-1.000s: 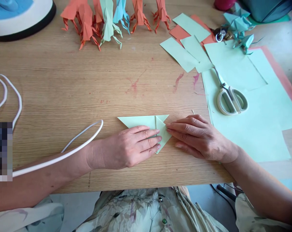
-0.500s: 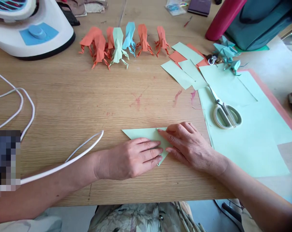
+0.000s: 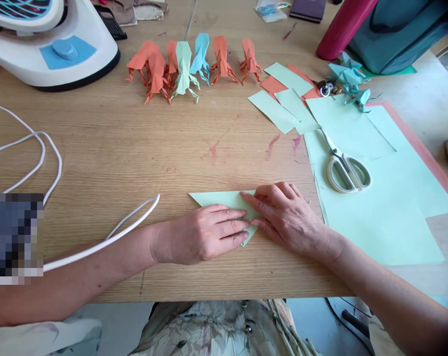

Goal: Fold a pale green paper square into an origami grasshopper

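Surface: wooden surface [image 3: 98, 148], grained and marked with reddish smears; we look down on it from the near edge.
Folded paper: pale green folded paper [image 3: 218, 199] lies flat near the front edge, between our two hands, one long point reaching left.
Left hand: our left hand [image 3: 205, 235] lies flat, fingers together and stretched over the lower half, likely to pin the paper in place.
Right hand: our right hand [image 3: 286, 217] rests palm down, fingers pressed on the paper's right part, as if flattening a crease.
Finished pieces: a row of paper figures [image 3: 186, 62], orange, green and blue, stands at the far side, out of the way.
Supplies: green sheets [image 3: 375, 198] and scissors [image 3: 344, 168] lie to the right, within reach.
Cord: a white cord [image 3: 108, 237] loops at left.
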Demonstrator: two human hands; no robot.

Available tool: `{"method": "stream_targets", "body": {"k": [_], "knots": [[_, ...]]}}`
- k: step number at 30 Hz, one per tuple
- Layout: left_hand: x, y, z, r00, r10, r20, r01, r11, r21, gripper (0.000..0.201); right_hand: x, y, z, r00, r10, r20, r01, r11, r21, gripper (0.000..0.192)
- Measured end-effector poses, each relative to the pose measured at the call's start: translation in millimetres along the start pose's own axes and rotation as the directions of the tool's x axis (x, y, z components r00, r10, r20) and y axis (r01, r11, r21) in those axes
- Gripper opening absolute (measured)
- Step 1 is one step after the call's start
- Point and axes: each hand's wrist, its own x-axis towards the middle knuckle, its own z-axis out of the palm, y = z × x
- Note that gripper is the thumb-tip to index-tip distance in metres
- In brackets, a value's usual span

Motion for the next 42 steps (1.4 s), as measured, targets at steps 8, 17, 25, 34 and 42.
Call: {"method": "stream_targets", "body": {"k": [8,17,25,34,42], "knots": [[-2,-1,3.8,0.999,-0.014,-0.043,0.012,0.999,-0.045,0.025,1,1,-1,0.999,0.036,0.028,-0.036,0.999,0.031,0.042],[-6,-1,6.2,1.0,0.022,-0.014,-0.022,1.0,-0.02,0.025,-18,8,-7,0.998,-0.061,-0.01,0.062,0.985,0.159,0.043],[-5,0,6.9,0.999,-0.012,-0.053,0.01,0.999,-0.036,0.028,-20,8,-4,0.991,-0.082,-0.102,0.093,0.99,0.108,0.046],[-5,-16,-8.0,0.855,-0.51,-0.095,0.518,0.849,0.106,0.029,-16,-10,-8,0.963,-0.215,-0.165,0.232,0.969,0.089,0.033],[0,-15,-19.8,0.681,-0.728,0.082,0.726,0.685,0.049,0.026,-15,-6,-4,0.982,-0.155,-0.108,0.167,0.979,0.115,0.037]]}}
